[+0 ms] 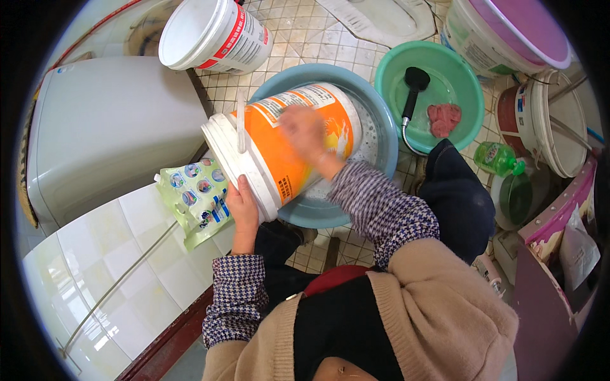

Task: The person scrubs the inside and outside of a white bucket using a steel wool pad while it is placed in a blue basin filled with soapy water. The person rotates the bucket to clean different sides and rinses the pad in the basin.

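An orange and white plastic bucket [298, 143] lies tilted on its side in a blue basin [388, 166] of sudsy water. Its white rim points toward me and to the left, with a white handle [241, 121] against its side. My left hand [243, 205] grips that rim from below, thumb on the outside. Against the printed upper side of the bucket is my right hand [305, 131], blurred by motion. Whether anything lies under its fingers I cannot tell.
Right of the basin, a green basin [381, 85] holds a black shower head [416, 82] and a pink cloth [444, 119]. A green soap bottle [495, 157] lies beyond my knee. A light green pouch [195, 190] is beside my left hand. Other buckets [219, 38] stand around the tiled floor.
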Action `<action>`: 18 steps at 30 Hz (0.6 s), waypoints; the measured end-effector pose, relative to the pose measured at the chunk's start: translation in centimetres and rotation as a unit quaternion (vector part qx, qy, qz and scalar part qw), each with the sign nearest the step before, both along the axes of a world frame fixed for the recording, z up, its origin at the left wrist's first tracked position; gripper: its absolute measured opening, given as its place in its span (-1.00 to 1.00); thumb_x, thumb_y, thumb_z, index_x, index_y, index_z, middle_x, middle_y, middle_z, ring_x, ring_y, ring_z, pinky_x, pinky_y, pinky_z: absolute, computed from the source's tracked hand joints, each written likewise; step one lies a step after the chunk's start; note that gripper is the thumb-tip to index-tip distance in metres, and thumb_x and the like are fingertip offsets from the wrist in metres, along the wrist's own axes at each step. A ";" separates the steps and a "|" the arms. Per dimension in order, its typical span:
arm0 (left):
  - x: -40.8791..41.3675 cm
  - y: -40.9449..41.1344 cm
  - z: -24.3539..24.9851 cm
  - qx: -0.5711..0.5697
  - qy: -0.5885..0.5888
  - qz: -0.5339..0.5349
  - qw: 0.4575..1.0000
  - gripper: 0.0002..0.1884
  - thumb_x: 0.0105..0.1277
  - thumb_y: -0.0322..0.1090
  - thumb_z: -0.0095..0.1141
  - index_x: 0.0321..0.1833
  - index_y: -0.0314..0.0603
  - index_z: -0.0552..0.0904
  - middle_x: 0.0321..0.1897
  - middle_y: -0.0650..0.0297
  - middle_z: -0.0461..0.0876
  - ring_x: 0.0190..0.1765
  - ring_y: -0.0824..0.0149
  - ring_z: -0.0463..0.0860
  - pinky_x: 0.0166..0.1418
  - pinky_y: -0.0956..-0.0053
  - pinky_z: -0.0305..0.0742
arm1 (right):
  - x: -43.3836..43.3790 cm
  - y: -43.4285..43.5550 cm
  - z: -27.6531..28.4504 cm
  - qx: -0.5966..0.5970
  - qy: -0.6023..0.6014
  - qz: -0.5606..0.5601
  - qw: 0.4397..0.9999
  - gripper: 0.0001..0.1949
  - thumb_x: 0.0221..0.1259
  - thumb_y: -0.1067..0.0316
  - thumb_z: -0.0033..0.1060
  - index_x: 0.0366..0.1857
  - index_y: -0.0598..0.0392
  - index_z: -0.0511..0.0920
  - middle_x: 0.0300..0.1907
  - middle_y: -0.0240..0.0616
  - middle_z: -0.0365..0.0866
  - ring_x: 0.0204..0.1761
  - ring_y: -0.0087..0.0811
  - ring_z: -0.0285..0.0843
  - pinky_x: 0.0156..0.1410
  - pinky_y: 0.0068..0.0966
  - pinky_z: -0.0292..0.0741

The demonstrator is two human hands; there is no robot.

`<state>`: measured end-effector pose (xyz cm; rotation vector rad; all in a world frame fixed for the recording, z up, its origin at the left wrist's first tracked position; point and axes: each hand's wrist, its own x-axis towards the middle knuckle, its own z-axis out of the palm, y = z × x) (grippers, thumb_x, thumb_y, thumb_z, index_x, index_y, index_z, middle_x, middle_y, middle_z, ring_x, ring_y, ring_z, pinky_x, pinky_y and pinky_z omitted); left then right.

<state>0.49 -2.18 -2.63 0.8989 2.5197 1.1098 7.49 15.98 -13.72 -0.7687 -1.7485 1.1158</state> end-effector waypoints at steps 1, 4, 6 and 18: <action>0.1 -0.1 0.3 -0.013 0.009 -0.003 1.000 -0.60 0.53 -0.16 -0.15 0.07 -0.47 0.51 -0.10 0.13 0.64 -0.08 0.41 0.57 0.03 0.50 0.45 | 1.2 2.3 -2.6 -0.072 -0.027 -0.063 0.995 -0.90 0.10 0.29 0.21 -0.37 0.04 0.59 -0.24 -0.20 0.61 -0.14 -0.08 0.52 -0.06 -0.18 0.42; 0.4 -0.4 -0.2 -0.020 0.021 -0.023 0.999 -0.61 0.53 -0.17 -0.14 0.10 -0.45 0.50 -0.11 0.15 0.65 -0.09 0.39 0.58 0.03 0.49 0.46 | 5.8 6.1 -6.2 -0.114 -0.230 -0.222 0.941 -0.90 0.10 0.30 0.21 -0.34 0.02 0.59 -0.22 -0.19 0.57 -0.10 -0.08 0.51 -0.05 -0.16 0.42; -0.1 -0.7 -0.8 0.002 0.017 -0.014 1.000 -0.63 0.51 -0.19 -0.11 0.05 -0.45 0.53 -0.18 0.04 0.68 -0.15 0.32 0.62 -0.05 0.42 0.49 | 4.1 4.3 -6.5 -0.048 -0.216 -0.183 0.958 -0.90 0.12 0.30 0.20 -0.33 0.02 0.59 -0.18 -0.19 0.57 -0.09 -0.08 0.51 -0.02 -0.16 0.42; 0.6 -2.3 -0.9 -0.038 0.003 -0.024 0.999 -0.61 0.51 -0.17 -0.12 0.07 -0.45 0.52 -0.12 0.10 0.67 -0.09 0.36 0.58 0.00 0.46 0.47 | 3.8 5.6 -6.7 -0.063 -0.283 -0.179 0.940 -0.88 0.19 0.25 0.13 -0.30 -0.02 0.60 -0.20 -0.23 0.57 -0.09 -0.11 0.48 -0.07 -0.10 0.42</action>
